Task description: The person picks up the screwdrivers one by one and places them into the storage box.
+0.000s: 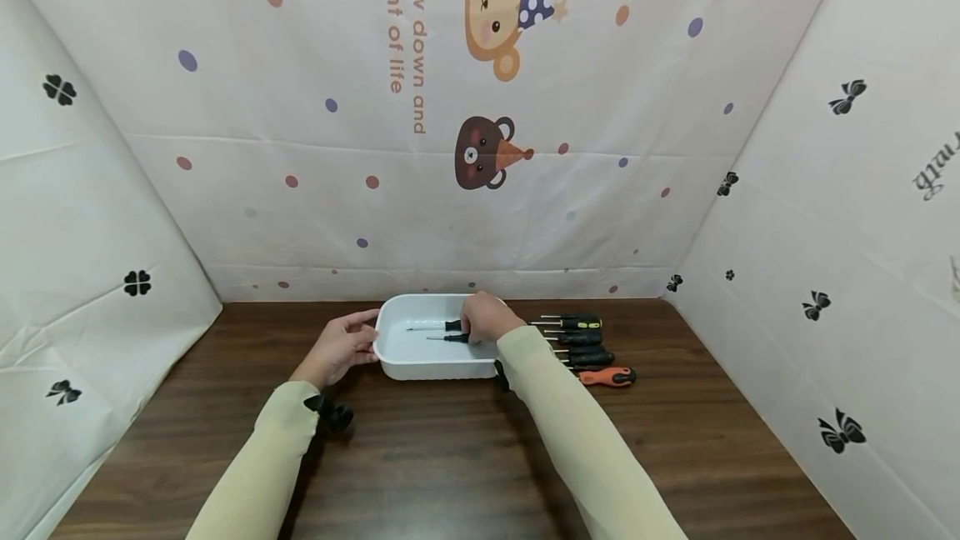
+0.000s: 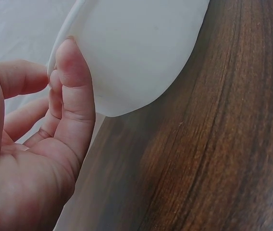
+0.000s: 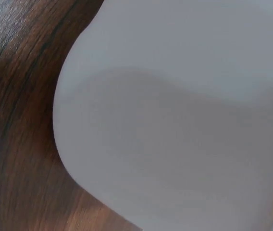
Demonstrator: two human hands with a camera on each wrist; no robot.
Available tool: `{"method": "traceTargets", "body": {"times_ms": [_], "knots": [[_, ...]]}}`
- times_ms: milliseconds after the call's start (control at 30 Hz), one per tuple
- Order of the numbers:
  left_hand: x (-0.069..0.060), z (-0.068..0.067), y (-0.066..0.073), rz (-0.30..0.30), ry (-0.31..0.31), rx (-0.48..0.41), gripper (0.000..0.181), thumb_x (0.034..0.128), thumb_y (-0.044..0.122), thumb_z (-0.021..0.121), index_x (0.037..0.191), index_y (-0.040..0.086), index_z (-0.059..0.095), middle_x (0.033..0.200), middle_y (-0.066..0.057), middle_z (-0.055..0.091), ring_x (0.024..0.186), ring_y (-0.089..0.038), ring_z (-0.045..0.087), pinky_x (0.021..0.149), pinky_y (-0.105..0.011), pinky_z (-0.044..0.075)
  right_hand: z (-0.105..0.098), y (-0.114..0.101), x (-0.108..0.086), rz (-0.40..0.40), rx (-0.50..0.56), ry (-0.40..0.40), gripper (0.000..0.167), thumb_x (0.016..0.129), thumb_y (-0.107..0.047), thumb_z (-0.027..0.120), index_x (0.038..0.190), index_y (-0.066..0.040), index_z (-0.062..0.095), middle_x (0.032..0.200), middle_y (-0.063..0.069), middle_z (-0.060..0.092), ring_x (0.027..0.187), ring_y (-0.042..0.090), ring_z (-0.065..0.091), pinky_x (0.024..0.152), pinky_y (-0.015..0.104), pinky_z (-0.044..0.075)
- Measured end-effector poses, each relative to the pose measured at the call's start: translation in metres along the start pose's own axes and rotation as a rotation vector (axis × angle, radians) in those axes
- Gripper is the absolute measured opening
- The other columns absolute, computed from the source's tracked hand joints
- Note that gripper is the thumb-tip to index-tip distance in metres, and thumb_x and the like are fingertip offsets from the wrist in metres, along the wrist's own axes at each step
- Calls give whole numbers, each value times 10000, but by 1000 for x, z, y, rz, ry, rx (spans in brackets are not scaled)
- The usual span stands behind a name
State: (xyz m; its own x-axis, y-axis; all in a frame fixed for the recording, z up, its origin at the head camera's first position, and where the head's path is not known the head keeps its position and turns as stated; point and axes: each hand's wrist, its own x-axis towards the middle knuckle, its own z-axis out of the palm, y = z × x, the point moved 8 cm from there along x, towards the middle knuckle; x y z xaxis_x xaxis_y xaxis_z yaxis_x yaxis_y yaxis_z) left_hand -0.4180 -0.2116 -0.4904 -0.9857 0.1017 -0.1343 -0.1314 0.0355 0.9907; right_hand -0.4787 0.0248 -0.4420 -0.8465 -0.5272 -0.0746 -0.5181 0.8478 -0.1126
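My left hand [image 1: 341, 348] holds the left end of a white plastic tray [image 1: 442, 370], fingers and thumb against its rim and outer wall. In the left wrist view, fingertips [image 2: 71, 62] meet the tray's edge. Inside the tray lie two slim screwdrivers with black handles, tips toward the left. My right hand [image 1: 487, 319] is over the tray's right part, its curled fingers at the handle of the nearer screwdriver [image 1: 456, 338]. The farther screwdriver [image 1: 452, 326] has its handle end partly covered by that hand. The right wrist view shows only the tray's outside [image 3: 165, 144] and wood.
Right of the tray, several larger screwdrivers [image 1: 581, 338] with black handles lie side by side, partly behind the right forearm. Nearest in that row is an orange-handled screwdriver [image 1: 607, 377]. Printed white cloth [image 1: 420, 223] rises behind the brown wooden table [image 1: 420, 457] and at both sides.
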Motion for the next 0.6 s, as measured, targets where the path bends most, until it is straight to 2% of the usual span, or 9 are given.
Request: {"method": "traceTargets", "body": {"times_ms": [367,600], "knots": [[1,1,-1,8,-8,5,574,1011,16,551,1563,33,398,1026,-125,670,712,-108,644,673,-253,608,-7,6,-9,-13,60,23,160,781,24,833,870,-107,809,878,-21,724,815,131,599,755,277,566],[0,1,0,9,-11,-3,571,1015,17,547,1565,30,392,1022,-120,672,705,-104,643,669,-252,606,-12,12,-15,-20,99,37,136,790,-31,857,876,-126,812,931,-21,729,842,125,612,762,277,567]]}}
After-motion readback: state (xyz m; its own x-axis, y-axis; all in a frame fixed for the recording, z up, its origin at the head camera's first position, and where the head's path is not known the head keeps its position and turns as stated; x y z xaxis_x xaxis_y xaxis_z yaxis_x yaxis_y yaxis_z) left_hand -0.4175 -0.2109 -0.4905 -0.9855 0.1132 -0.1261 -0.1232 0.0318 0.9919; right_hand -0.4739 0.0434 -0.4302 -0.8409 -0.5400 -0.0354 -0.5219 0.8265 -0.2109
